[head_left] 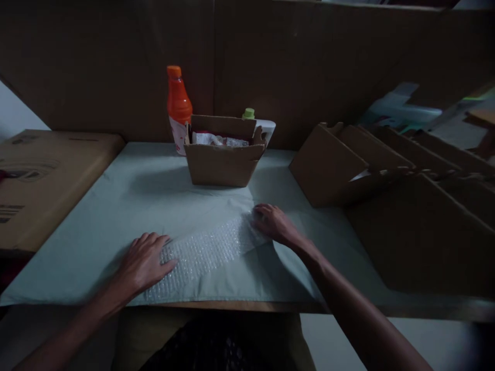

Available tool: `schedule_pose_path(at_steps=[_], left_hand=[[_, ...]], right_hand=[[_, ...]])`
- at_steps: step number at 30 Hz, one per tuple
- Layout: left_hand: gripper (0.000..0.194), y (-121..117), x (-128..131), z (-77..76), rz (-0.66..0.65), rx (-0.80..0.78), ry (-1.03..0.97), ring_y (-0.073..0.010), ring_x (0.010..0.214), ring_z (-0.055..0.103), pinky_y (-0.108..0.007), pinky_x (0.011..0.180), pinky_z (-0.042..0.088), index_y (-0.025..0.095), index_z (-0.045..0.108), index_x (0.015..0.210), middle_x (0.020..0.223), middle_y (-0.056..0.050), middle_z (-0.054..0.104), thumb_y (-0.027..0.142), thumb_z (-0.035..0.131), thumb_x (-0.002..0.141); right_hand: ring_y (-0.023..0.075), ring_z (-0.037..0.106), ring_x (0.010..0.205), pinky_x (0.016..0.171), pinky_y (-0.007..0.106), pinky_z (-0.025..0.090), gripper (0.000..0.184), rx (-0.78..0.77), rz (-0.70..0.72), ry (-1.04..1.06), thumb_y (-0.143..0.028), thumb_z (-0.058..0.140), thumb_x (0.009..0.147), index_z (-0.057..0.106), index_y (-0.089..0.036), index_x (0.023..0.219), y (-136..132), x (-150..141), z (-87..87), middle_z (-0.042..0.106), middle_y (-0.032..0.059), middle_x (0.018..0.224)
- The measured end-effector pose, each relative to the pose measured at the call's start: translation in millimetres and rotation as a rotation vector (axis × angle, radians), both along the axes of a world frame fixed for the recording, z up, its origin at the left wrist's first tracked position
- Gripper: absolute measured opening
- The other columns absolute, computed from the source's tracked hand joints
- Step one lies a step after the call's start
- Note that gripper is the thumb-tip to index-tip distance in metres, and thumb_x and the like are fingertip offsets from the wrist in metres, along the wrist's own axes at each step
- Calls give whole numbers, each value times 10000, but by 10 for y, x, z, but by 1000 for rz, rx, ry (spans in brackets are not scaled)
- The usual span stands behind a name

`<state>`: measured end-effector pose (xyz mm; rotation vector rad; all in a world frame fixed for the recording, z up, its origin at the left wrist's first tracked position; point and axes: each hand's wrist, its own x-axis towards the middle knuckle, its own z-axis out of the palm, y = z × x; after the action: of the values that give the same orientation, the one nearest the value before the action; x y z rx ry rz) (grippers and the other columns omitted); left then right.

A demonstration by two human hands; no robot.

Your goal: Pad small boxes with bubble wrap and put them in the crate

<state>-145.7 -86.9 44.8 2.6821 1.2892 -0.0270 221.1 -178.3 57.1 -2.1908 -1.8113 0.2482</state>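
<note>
A sheet of clear bubble wrap (204, 250) lies flat on the pale grey-green table cover (116, 216) in front of me. My left hand (144, 263) rests palm down on the wrap's near left corner, fingers stretched out. My right hand (273, 222) presses on the wrap's far right corner with fingers bent down onto it. Behind the wrap stands a small open cardboard box (222, 162) with crumpled white wrapping inside.
An orange bottle (178, 103) and a white bottle with a green cap (263, 126) stand behind the box. Folded cardboard boxes (371, 165) are stacked in a row at the right. A large flat carton (42, 180) lies at the left. Cardboard walls rise behind.
</note>
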Motion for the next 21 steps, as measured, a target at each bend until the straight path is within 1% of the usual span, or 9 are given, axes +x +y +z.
schedule_pose_path(at_steps=[2, 5, 7, 9, 12, 15, 16, 18, 21], left_hand=[[301, -72, -126, -30, -5, -23, 48, -320, 1025, 599, -449, 929, 456, 168, 686, 985, 1043, -140, 693, 371, 550, 811], [187, -17, -271, 21, -74, -118, 39, -277, 961, 609, -397, 884, 455, 188, 648, 829, 952, -106, 684, 273, 484, 799], [178, 134, -297, 167, -96, -135, 26, -264, 924, 619, -382, 846, 445, 198, 632, 809, 923, -86, 687, 257, 465, 798], [180, 341, -232, 387, -113, -67, 34, -266, 896, 625, -389, 832, 424, 205, 634, 820, 901, -75, 696, 253, 461, 807], [167, 632, 109, 711, -262, 88, 47, -268, 908, 623, -418, 896, 393, 207, 648, 856, 880, -67, 704, 202, 492, 795], [178, 751, 725, 840, -454, 172, 80, -264, 876, 628, -464, 954, 386, 183, 665, 836, 815, -69, 700, 105, 518, 773], [205, 740, 943, 827, -474, 239, 49, -277, 935, 633, -492, 1005, 372, 166, 681, 880, 871, -86, 714, 83, 518, 787], [358, 651, 1285, 737, -475, 293, -12, -332, 1160, 576, -547, 1102, 301, 109, 654, 1147, 1157, -168, 685, 79, 536, 810], [565, 389, 1344, 528, -506, 310, -258, -357, 1370, 440, -577, 1167, 264, 102, 498, 1401, 1456, -206, 511, 118, 579, 842]], right_hand=[[269, 649, 1112, 971, 378, 487, 173, -6, 17, 33, -205, 691, 822, 725, -173, 988, -123, -98, -64, 697, 125, 1254], [241, 685, 974, 876, 354, 524, 171, 51, -67, 245, -199, 584, 868, 696, -173, 995, -360, -301, -46, 742, 98, 1053], [230, 697, 901, 786, 333, 548, 290, 124, -135, 424, -284, 576, 892, 659, -184, 1152, -593, -477, 4, 739, 80, 993], [236, 704, 939, 777, 339, 567, 495, 192, -158, 560, -380, 607, 892, 563, -208, 1355, -887, -685, 22, 721, 97, 1128], [228, 715, 932, 805, 375, 592, 742, 217, -168, 679, -441, 644, 887, 373, -249, 1551, -1354, -1032, -52, 644, 135, 1332], [222, 730, 873, 749, 369, 611, 795, 162, -181, 753, -431, 638, 909, 286, -262, 1602, -1700, -1355, -172, 687, 141, 1257], [238, 733, 927, 769, 376, 613, 767, 143, -170, 764, -418, 643, 910, 323, -262, 1589, -1770, -1443, -204, 700, 140, 1238], [268, 719, 1045, 841, 394, 604, 581, 125, -120, 773, -391, 660, 903, 538, -259, 1455, -1845, -1578, -249, 723, 129, 1208], [246, 734, 966, 821, 365, 601, 233, 129, -42, 825, -351, 626, 925, 748, -236, 1087, -1862, -1675, -269, 767, 91, 1035]])
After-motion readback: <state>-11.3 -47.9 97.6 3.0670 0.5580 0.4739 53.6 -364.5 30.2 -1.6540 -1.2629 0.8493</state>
